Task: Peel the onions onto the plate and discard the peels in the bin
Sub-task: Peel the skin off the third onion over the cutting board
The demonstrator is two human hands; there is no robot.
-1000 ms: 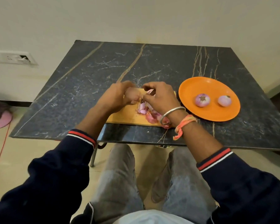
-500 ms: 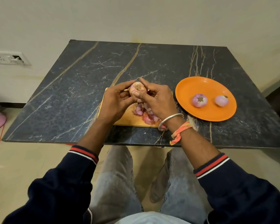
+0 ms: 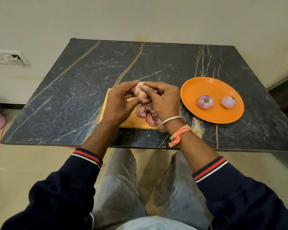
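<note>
Papery pink skin clings to the onion (image 3: 140, 92), light and firm; left hand (image 3: 120, 103) cups it while right hand (image 3: 163, 101) pinches a loose edge near the top.

The light is soft, even and a little warm, and seems to come from above. The dark desk (image 3: 70, 100) gives only a weak sheen, and the orange plate (image 3: 194, 87) looks bright. Shadows are faint, with blurred borders. The wide lens bends the desk's edges, and the sleeves (image 3: 56, 196) at the bottom look slightly soft.
</note>
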